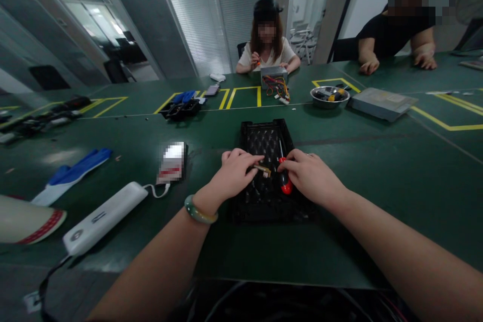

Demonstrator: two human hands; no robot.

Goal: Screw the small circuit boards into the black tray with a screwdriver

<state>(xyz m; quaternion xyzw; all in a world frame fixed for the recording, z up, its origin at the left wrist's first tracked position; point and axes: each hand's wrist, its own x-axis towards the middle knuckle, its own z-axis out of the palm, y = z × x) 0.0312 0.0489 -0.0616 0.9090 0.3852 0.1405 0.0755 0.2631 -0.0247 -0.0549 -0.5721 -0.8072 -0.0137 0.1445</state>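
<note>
A black plastic tray-like casing with a studded inner surface lies before me on the green table. Over its left side, my left hand is closed, thumb and fingers pinching a small gold-brown part with a pale end; its exact kind is not clear. My right hand is at the casing's right side, its fingers closed on the red and black handle of a screwdriver. The screwdriver's thin shaft points away from me, lying over the casing.
Left of me are a white power bank, a phone on a short cable, and a blue-white glove. Ahead stand a metal bowl of tools and a flat grey box. Across the table, a person handles a wired metal box.
</note>
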